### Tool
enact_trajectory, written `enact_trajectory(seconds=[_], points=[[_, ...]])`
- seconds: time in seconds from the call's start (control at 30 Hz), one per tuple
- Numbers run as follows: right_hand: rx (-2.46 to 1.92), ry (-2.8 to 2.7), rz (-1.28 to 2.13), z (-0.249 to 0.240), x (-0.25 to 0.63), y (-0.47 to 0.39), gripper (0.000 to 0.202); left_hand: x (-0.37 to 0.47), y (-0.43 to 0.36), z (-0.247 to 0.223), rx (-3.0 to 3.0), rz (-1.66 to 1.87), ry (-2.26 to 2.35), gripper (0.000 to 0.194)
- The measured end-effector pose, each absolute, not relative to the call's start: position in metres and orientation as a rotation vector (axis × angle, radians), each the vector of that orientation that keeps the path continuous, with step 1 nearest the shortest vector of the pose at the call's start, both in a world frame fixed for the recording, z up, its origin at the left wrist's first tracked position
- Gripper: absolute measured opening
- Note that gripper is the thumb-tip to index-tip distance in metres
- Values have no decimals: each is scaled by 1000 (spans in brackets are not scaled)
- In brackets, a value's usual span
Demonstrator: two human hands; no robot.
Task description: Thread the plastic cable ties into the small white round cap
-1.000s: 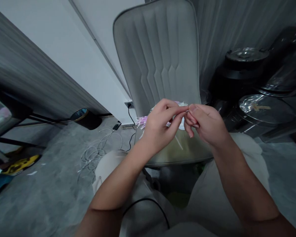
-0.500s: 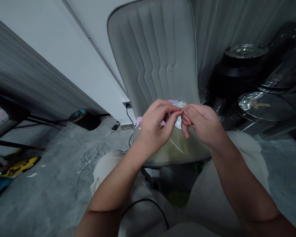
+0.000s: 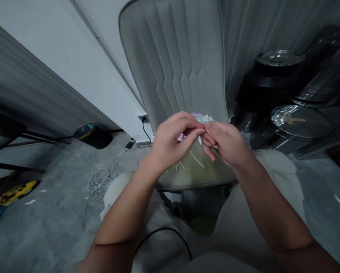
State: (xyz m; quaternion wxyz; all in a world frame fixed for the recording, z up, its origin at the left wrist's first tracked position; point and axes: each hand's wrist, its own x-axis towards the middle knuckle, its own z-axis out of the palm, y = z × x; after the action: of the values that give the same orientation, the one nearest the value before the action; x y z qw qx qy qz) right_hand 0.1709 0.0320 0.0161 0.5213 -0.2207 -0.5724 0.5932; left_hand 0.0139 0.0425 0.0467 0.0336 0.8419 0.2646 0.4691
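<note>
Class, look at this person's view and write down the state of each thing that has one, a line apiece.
Left hand: fingers bent, thumb and forefinger pinched together; anything between them is hidden.
Right hand: fingertips pinched, meeting the left hand's.
White strip: lying loose on the seat.
Chair: backrest raised, seat partly covered.
Black plug: in the wall socket.
Pale cable: loosely coiled on the floor.

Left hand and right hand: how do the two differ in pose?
The left hand arches thumb and forefinger around a gap; the right hand keeps its thumb close against its fingers. The right hand's lower fingers show, curled beneath; the left hand's are mostly hidden. Both are bare and meet at the fingertips.
</note>
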Motion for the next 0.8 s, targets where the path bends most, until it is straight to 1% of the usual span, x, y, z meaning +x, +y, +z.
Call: enact_trajectory(seconds=[0.17,0.33,0.43,0.53,0.67,0.8], points=[[-589,-1334,1221,15,166,32,50,18,39,48,2509,1541,859,3],[-634,-1374,1057,17,164,28,47,21,35,48,2500,1560,872,2],[-637,-1354,1048,19,164,26,44,21,35,48,2490,1548,889,2],[-618,-1313,1108,20,163,27,43,21,37,45,2442,1582,883,4],[-615,-1287,1171,20,161,27,44,21,39,40,2363,1650,870,5],[-630,-1312,1157,21,160,26,43,22,39,39,2333,1673,831,5]])
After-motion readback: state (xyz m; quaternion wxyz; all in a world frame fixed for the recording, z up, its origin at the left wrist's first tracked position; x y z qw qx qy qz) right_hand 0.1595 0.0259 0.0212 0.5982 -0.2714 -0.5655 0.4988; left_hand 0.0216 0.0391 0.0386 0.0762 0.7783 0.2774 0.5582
